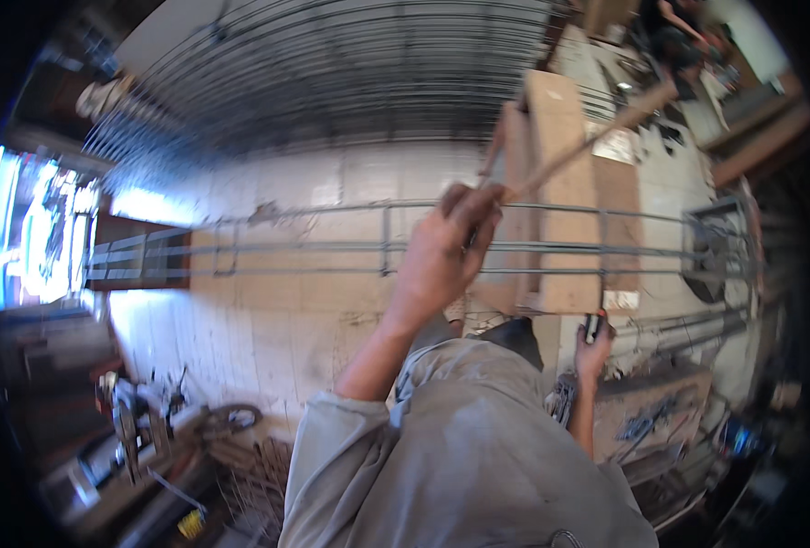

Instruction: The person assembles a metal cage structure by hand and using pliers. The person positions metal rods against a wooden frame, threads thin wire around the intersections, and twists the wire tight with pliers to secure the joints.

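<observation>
My left hand (449, 242) is closed at the near end of a long wooden stick (588, 142), which slants away to the far right. The fingers are over the top bar of a long frame of thin steel rods (314, 247), tied with narrow rectangular stirrups (386, 239). To the right, my right hand (593, 345) is closed on a small dark object (593, 326), too small to name. It is just below a stirrup at the near side of the frame. Under the rods stands a wooden block (558, 119) like a thick beam.
A stack of long steel rods (350, 82) fills the far side. A machine (136, 411) with metal parts stands at the lower left. A wooden box (652, 411) with tools on it is near my right forearm. Another person (679, 36) sits at the far right.
</observation>
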`<control>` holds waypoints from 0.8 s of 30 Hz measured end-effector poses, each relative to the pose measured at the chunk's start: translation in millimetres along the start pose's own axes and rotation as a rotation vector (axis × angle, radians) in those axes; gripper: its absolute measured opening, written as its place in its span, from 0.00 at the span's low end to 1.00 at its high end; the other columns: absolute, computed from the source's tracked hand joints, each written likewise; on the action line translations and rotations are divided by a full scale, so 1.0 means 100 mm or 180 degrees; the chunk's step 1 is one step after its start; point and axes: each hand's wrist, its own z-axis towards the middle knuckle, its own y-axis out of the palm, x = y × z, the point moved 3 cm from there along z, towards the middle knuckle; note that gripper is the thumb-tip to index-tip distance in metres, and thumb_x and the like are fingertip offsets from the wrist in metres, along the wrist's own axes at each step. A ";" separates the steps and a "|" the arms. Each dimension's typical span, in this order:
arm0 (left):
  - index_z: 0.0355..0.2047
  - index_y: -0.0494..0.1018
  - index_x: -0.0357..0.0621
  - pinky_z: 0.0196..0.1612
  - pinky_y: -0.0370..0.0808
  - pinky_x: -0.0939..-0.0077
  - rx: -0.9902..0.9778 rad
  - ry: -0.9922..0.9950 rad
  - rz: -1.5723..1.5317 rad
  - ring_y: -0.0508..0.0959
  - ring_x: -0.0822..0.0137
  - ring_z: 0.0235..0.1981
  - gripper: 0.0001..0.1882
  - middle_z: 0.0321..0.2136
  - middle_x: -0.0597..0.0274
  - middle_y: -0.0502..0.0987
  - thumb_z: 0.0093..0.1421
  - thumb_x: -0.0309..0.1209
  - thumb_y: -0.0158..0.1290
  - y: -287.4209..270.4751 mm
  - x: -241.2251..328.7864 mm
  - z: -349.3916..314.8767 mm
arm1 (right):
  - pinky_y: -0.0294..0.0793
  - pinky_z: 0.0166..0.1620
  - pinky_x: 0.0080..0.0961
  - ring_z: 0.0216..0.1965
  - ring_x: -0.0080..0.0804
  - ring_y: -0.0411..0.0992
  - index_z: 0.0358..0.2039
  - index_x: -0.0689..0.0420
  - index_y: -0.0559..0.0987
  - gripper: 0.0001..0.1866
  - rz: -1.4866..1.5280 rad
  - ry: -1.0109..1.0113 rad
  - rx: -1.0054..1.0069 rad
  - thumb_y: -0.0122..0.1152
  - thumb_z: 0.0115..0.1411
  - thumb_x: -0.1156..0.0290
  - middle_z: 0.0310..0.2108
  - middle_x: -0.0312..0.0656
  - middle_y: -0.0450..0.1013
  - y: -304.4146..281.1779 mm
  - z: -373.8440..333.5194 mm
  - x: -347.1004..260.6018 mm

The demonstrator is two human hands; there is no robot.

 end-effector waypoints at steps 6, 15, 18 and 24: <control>0.60 0.72 0.45 0.40 0.75 0.70 -0.0596 0.0121 -0.0476 0.76 0.61 0.32 0.29 0.37 0.51 0.73 0.58 0.14 0.47 0.94 0.13 0.42 | 0.71 0.50 0.41 0.47 0.52 0.69 0.61 0.60 0.69 0.35 0.0308 0.0208 0.0270 0.68 0.51 0.76 0.45 0.53 0.68 -0.05 0.01 -0.08; 0.54 0.70 0.39 0.40 0.75 0.50 -0.1405 0.1044 0.0796 0.79 0.38 0.35 0.19 0.31 0.38 0.79 0.60 0.22 0.49 2.36 -0.16 2.17 | 0.70 0.56 0.42 0.55 0.53 0.68 0.60 0.59 0.70 0.31 -0.0182 0.0139 0.0537 0.67 0.55 0.72 0.54 0.50 0.70 -0.25 0.36 -0.13; 0.48 0.71 0.38 0.41 0.74 0.47 -0.1671 0.0950 0.0918 0.78 0.36 0.37 0.15 0.32 0.36 0.79 0.60 0.23 0.50 2.95 -0.49 2.24 | 0.69 0.56 0.43 0.54 0.52 0.68 0.60 0.59 0.70 0.31 -0.0222 0.0048 0.0483 0.66 0.56 0.71 0.54 0.51 0.71 -0.24 0.38 -0.10; 0.46 0.71 0.35 0.44 0.77 0.52 -0.2694 0.0844 0.1600 0.80 0.40 0.41 0.16 0.37 0.36 0.79 0.55 0.19 0.49 3.72 -0.74 1.99 | 0.70 0.55 0.45 0.53 0.53 0.68 0.59 0.60 0.70 0.29 -0.0251 0.0205 0.0232 0.66 0.58 0.68 0.54 0.53 0.68 -0.31 0.37 -0.12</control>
